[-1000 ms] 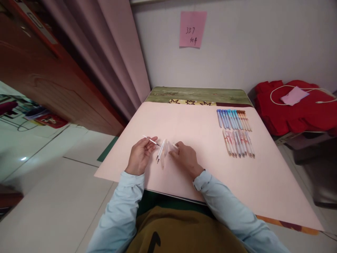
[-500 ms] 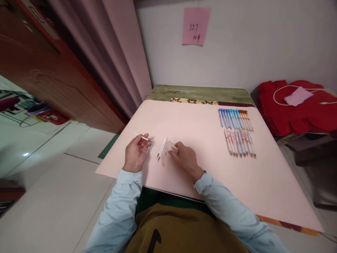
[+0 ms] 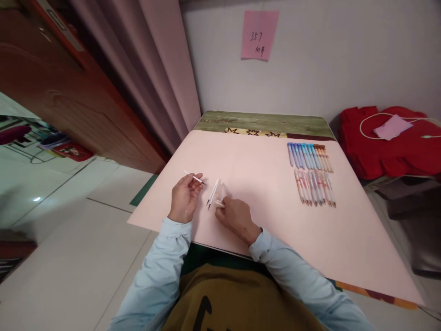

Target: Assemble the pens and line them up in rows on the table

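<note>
My left hand [image 3: 184,197] is closed on a thin white pen refill [image 3: 194,177] that points up and to the left, dark tip toward the right. My right hand [image 3: 235,214] lies on the pink mat [image 3: 262,202], its fingers pinching a clear pen barrel [image 3: 219,201]. Between the hands two more white refills [image 3: 212,194] rest on the mat beside another clear barrel.
Two rows of several finished pens lie at the mat's far right, blue and orange ones [image 3: 309,155] above pale patterned ones [image 3: 315,187]. A green table edge [image 3: 262,122] meets the wall. Red cloth [image 3: 389,142] with a white cable sits right; a curtain and wooden door stand left.
My left hand lifted and moved slightly right with its refill. My right hand slid back toward me and to the left, closing on the clear barrel.
</note>
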A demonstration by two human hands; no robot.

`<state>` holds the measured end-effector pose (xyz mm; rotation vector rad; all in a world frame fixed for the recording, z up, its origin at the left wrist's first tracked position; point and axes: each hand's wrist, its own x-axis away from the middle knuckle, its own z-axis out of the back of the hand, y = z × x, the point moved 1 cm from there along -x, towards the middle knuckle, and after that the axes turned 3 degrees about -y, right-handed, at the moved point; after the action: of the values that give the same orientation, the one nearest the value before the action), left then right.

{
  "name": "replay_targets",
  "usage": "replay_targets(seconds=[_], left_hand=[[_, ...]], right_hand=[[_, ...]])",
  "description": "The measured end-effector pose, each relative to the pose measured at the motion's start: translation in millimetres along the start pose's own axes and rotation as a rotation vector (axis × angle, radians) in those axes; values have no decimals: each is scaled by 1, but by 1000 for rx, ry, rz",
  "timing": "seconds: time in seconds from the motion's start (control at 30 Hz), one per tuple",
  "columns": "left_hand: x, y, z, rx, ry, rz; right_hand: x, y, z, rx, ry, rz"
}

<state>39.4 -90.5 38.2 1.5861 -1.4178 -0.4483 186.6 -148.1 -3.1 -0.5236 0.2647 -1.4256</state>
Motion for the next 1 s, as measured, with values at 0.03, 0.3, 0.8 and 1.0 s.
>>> replay_targets(seconds=[0.03, 0.3, 0.8, 1.0], left_hand=[[0, -1, -1, -4, -9, -2], [-1, -16, -24, -14, -90, 39], [-32, -134, -129, 45, -292, 103], [-40, -132, -125, 40, -329, 27]], right_hand=[[1, 4, 3, -77, 17, 0], [-2, 53, 40, -1461, -367, 1], [-34, 143, 61, -1562, 300, -28], [-33, 136, 57, -1435, 342, -75]])
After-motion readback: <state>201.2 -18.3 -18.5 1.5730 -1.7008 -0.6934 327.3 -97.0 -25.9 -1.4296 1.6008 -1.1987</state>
